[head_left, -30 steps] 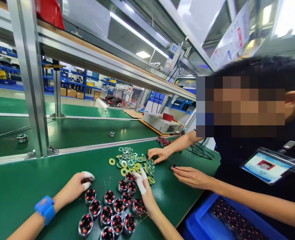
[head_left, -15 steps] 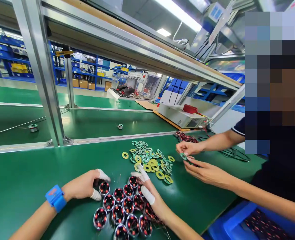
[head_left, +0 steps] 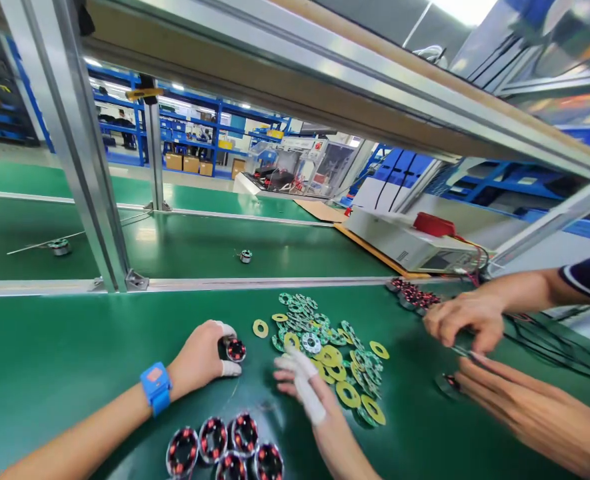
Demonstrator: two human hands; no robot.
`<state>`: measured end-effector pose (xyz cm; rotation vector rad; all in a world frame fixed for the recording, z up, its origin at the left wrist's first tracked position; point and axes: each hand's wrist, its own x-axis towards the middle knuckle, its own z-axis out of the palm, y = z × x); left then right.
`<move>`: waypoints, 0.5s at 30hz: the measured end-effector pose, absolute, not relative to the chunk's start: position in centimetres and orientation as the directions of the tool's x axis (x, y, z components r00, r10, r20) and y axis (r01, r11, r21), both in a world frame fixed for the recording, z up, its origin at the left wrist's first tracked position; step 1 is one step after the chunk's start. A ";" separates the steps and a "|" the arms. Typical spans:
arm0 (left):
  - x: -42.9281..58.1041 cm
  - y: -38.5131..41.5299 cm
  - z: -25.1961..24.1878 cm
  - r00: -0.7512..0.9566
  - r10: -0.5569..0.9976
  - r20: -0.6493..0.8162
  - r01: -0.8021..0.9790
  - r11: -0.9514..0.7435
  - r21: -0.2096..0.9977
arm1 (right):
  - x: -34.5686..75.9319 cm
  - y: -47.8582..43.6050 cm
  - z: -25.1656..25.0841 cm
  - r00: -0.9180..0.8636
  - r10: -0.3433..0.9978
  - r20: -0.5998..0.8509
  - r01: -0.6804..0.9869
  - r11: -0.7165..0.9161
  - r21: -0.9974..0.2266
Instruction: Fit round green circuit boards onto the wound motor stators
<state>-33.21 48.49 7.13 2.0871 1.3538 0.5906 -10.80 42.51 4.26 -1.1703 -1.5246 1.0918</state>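
My left hand (head_left: 201, 352), with white finger cots and a blue wrist strap, grips a stator (head_left: 235, 350) between thumb and fingers at the tabletop. The stator is a small metal ring with red windings inside. Below it, towards me, several more stators (head_left: 213, 439) stand together, partly cut off by the lower frame edge. My right hand (head_left: 307, 390), also in finger cots, is held open with nothing visible in it. It is nearest a pile of green ring-shaped circuit boards (head_left: 311, 343), mixed with yellow rings (head_left: 347, 394).
At the right, a co-worker's hands (head_left: 467, 320) work over the green table (head_left: 139, 333) beside another stator (head_left: 447, 385). More stators (head_left: 412, 295) and black cables lie behind them. A metal post (head_left: 82, 160) rises at the left, and a grey box-shaped device (head_left: 405, 240) stands at the back.
My left hand has carried one stator away from the cluster. My right hand has left the cluster's right side and opened near the circuit boards. The view has shifted to the right.
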 end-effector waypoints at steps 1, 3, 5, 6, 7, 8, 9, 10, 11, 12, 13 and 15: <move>-32.7 48.5 7.1 0.392 0.919 0.051 0.661 -0.320 0.679 | -10.6 43.1 4.6 -0.093 0.981 0.169 0.238 0.186 -0.953; -32.2 48.4 7.2 0.410 0.911 0.047 0.651 -0.328 0.684 | -10.7 44.1 5.7 -0.122 0.965 0.233 0.406 0.263 -0.876; -32.1 48.4 7.3 0.442 0.896 0.054 0.639 -0.356 0.682 | -11.6 44.8 7.0 -0.276 0.916 0.290 0.540 0.397 -0.742; -32.1 48.4 7.3 0.466 0.883 0.064 0.631 -0.382 0.675 | -12.1 45.1 7.5 -0.361 0.876 0.321 0.569 0.479 -0.668; -32.2 48.4 7.3 0.491 0.868 0.077 0.624 -0.412 0.664 | -12.7 45.4 7.9 -0.440 0.823 0.358 0.571 0.565 -0.596; -32.2 48.4 7.3 0.514 0.854 0.087 0.621 -0.440 0.649 | -13.2 45.7 8.2 -0.508 0.760 0.405 0.552 0.648 -0.524; -32.2 48.4 7.3 0.532 0.841 0.093 0.622 -0.463 0.631 | -13.5 45.9 8.4 -0.557 0.696 0.453 0.528 0.718 -0.453; -32.3 48.5 7.3 0.546 0.833 0.092 0.628 -0.479 0.614 | -13.6 46.0 8.4 -0.593 0.636 0.493 0.510 0.771 -0.382; -32.3 48.5 7.2 0.551 0.830 0.087 0.638 -0.486 0.598 | -13.6 46.1 8.5 -0.623 0.583 0.522 0.499 0.810 -0.308; -32.3 48.5 7.2 0.551 0.830 0.081 0.648 -0.487 0.586 | -13.5 46.1 8.5 -0.651 0.534 0.539 0.493 0.838 -0.235; -32.3 48.5 7.2 0.548 0.833 0.078 0.656 -0.486 0.578 | -13.3 46.0 8.6 -0.684 0.492 0.539 0.485 0.858 -0.167; -32.3 48.5 7.2 0.545 0.834 0.082 0.662 -0.488 0.569 | -13.0 45.7 8.8 -0.774 0.416 0.478 0.436 0.897 -0.076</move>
